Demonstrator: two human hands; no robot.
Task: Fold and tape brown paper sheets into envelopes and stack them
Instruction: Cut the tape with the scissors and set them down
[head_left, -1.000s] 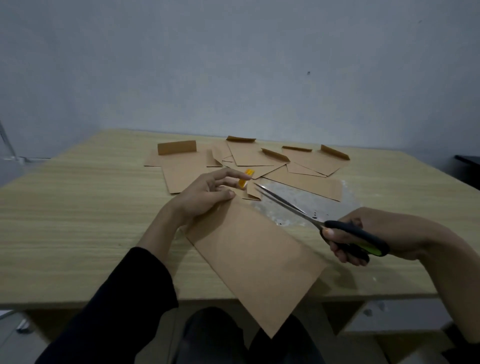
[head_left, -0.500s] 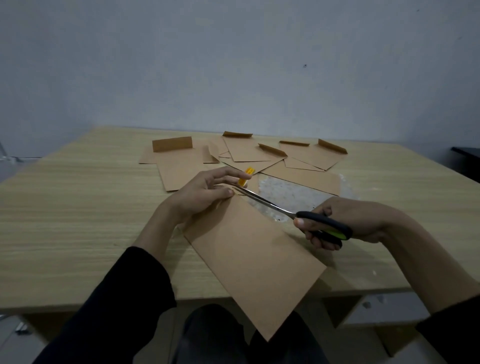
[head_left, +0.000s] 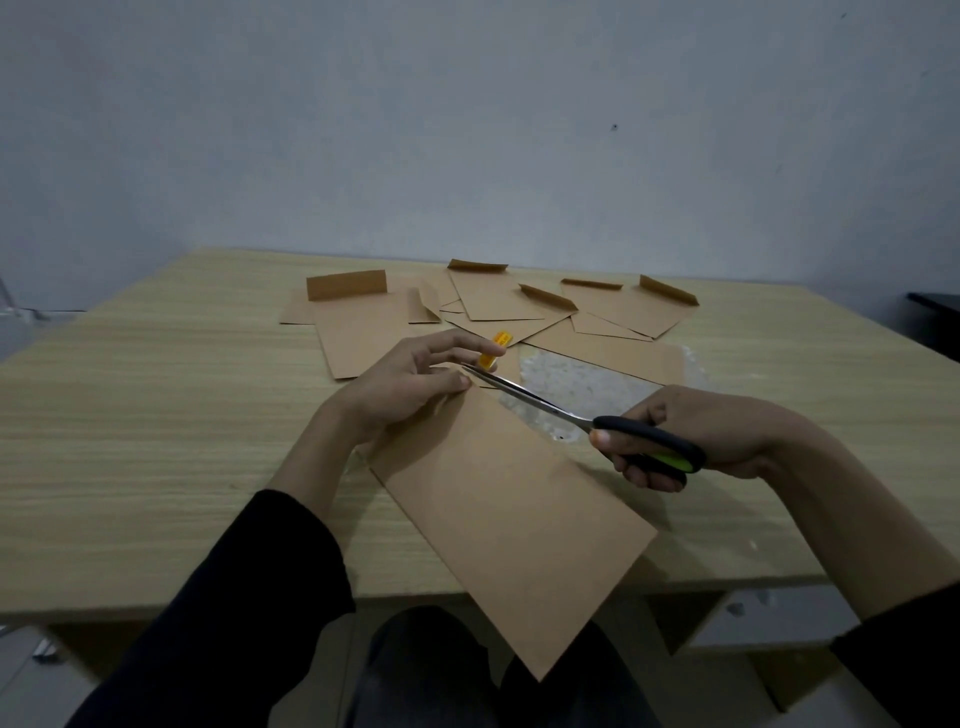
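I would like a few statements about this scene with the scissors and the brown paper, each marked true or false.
1. The right hand holds scissors. True.
2. The scissors have red handles. False: they are black and green.
3. The left hand rests on the far end of the big brown paper. True.
4. That paper lies wholly on the table. False: its near corner hangs over the table's edge.
5. The other brown papers form one neat stack. False: they lie scattered and overlapping.
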